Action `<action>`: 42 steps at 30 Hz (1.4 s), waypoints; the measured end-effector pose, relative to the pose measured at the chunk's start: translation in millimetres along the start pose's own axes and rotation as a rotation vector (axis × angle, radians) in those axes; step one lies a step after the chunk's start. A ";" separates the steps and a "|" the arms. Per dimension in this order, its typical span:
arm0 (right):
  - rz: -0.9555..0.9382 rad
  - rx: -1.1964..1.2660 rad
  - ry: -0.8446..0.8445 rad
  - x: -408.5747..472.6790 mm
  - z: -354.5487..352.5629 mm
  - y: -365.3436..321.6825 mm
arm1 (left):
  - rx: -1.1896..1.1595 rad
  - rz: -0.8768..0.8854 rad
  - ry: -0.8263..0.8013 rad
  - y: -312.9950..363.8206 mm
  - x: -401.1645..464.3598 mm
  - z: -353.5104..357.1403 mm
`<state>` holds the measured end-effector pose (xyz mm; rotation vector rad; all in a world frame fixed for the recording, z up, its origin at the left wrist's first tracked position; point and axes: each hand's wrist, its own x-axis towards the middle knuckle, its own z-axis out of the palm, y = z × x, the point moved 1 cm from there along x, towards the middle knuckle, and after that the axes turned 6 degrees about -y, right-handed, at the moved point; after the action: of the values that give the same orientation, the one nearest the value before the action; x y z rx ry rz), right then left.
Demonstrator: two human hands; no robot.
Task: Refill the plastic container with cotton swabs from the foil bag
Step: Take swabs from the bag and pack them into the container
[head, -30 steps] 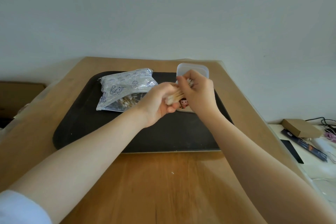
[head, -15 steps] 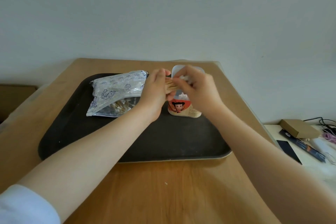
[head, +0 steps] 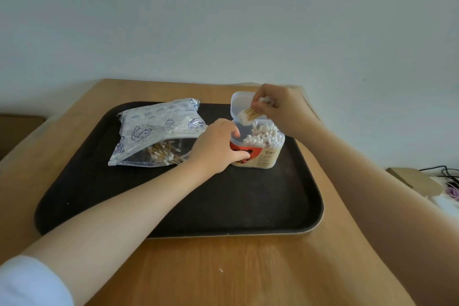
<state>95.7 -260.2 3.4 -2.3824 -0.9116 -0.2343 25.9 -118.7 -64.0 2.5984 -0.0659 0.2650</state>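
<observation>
Wooden table (head: 248, 268) before a pale wall (head: 223, 20), hands apart: left hand (head: 218, 146) around container (head: 263, 154), right hand (head: 280, 109) pinching swabs (head: 249, 115).

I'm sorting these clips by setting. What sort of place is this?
Probably a home or small office room: a wooden table against a plain wall, a black tray as a work surface, and a side surface with cables and a cardboard box.

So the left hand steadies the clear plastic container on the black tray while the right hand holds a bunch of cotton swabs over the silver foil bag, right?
Not quite. In the head view the right hand holds the bunch of cotton swabs over the open clear plastic container, not over the silver foil bag. The left hand does steady the container on the black tray.
</observation>
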 end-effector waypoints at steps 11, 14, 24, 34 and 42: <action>-0.352 -0.454 -0.301 -22.9 33.0 -11.4 | -0.156 -0.019 0.117 1.4 -16.9 7.9; -0.268 -0.371 -0.433 -24.1 33.6 -10.6 | -0.250 -0.027 0.062 0.3 -14.7 10.1; -0.208 -0.684 -0.523 -26.7 40.4 -11.9 | -0.329 -0.011 -0.052 -5.7 -9.2 8.5; -0.207 -0.402 -0.036 -45.3 47.9 -35.6 | 0.433 0.286 0.050 -75.5 -67.8 -73.2; -0.305 -0.287 -0.206 -47.7 103.1 -96.4 | 0.599 0.051 -0.048 -110.9 -71.7 -93.0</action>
<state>-7.6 -169.9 -54.6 -2.5524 -1.4257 -0.2535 -49.7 23.7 -54.9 3.2021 -0.0798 0.2722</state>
